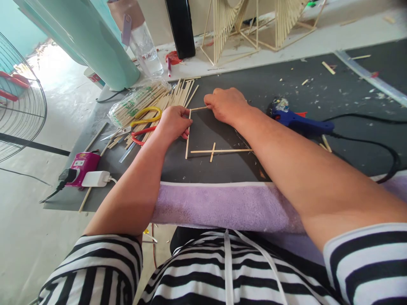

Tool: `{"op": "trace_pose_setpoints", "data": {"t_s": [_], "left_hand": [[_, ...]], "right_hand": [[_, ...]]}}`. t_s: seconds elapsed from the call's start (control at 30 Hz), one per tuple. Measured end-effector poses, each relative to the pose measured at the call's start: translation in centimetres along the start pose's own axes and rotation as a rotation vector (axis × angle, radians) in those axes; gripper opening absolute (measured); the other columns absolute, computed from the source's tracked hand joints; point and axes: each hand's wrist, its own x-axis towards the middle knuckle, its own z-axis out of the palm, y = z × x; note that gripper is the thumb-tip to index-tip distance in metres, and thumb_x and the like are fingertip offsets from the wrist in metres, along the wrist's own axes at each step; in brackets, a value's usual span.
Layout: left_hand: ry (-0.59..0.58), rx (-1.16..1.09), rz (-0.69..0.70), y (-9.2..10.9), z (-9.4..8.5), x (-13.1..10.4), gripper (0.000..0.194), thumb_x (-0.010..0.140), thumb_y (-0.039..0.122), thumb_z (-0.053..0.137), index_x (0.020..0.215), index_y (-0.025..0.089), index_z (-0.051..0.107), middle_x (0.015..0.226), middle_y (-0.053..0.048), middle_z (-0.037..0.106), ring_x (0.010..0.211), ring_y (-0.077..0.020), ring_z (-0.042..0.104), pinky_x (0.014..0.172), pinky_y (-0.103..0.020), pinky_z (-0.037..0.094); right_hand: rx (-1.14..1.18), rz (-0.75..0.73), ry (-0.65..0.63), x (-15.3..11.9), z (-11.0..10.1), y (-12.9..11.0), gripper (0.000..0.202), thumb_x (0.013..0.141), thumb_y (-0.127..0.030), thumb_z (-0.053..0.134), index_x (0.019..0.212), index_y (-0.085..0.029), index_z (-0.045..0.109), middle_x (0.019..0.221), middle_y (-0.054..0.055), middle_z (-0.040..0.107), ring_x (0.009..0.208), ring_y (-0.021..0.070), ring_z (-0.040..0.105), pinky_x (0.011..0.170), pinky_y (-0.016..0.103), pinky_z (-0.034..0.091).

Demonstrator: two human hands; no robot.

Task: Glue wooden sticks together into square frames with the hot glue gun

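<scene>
My left hand (174, 123) pinches one thin wooden stick (187, 146) near its far end on the dark grey board. With closed fingers, my right hand (227, 103) grips the right end of a second, short wooden stick (199, 109). The two sticks meet at a corner by my left fingertips; whether they are joined there cannot be made out. Nearer to me lies a longer stick (232, 151), with a short stick (213, 152) crossing it. Beside my left hand are scissors (146, 116) with yellow and red handles, on a pile of sticks (178, 95).
A blue glue gun (300, 120) with a black cable lies on the right. A pink power socket (83, 167) with a white plug sits at the left. Behind stand a water bottle (146, 51), a black phone (180, 27) and a stick structure (254, 25). A purple towel (219, 201) lines the near edge.
</scene>
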Motion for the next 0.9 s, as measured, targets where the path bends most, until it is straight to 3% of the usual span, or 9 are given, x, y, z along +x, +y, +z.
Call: {"op": "trace_pose_setpoints", "data": {"t_s": [0.3,0.7,0.9], "left_hand": [[-0.009,-0.016,-0.02,-0.29,0.09,0.25,0.039,0.077,0.008,0.055,0.115,0.016,0.061,0.056,0.002,0.052,0.056,-0.0135,0.059,0.062,-0.029,0.055],[-0.004,-0.004,-0.004,0.12,0.07,-0.02,0.037,0.078,0.006,0.055,0.113,0.013,0.061,0.052,0.004,0.051,0.048,-0.0128,0.057,0.054,-0.026,0.054],[-0.025,0.002,-0.019,0.08,0.11,0.06,0.036,0.079,0.008,0.055,0.114,0.014,0.062,0.054,0.003,0.051,0.052,-0.013,0.058,0.059,-0.028,0.055]], "right_hand": [[-0.008,-0.007,0.004,-0.06,-0.1,-0.09,0.032,0.09,-0.025,0.039,0.108,-0.025,0.066,0.106,0.009,0.064,0.087,0.024,0.057,0.069,0.034,0.032],[0.005,-0.003,-0.003,0.03,-0.08,-0.09,0.031,0.091,-0.027,0.04,0.108,-0.024,0.066,0.107,0.01,0.065,0.088,0.0238,0.057,0.069,0.033,0.033],[0.016,-0.004,-0.001,-0.04,-0.11,-0.1,0.032,0.091,-0.026,0.039,0.109,-0.025,0.065,0.105,0.01,0.065,0.09,0.0244,0.057,0.07,0.034,0.033]]}}
